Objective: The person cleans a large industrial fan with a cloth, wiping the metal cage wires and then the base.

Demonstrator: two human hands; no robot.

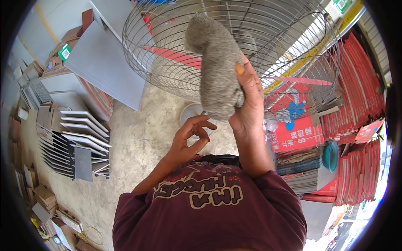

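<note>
My right hand (250,92) is raised and gripping a grey fuzzy bundle (217,71), long and bent over at its top. It looks like a soft cloth or plush piece, but blur hides its exact kind. The bundle is in front of the wire cage of a large fan (167,79) with red blades (173,56); whether it touches the wires I cannot tell. My left hand (190,136) is lower, near the bundle's bottom end. Its fingers are bent and apart, with nothing visible in them.
To the left, a black rack (58,150) holds several upright white and grey panels. A big grey board (109,62) leans farther back. Red cartons (297,131) and tall red stacks (358,75) stand on the right, beside a teal basin (331,157).
</note>
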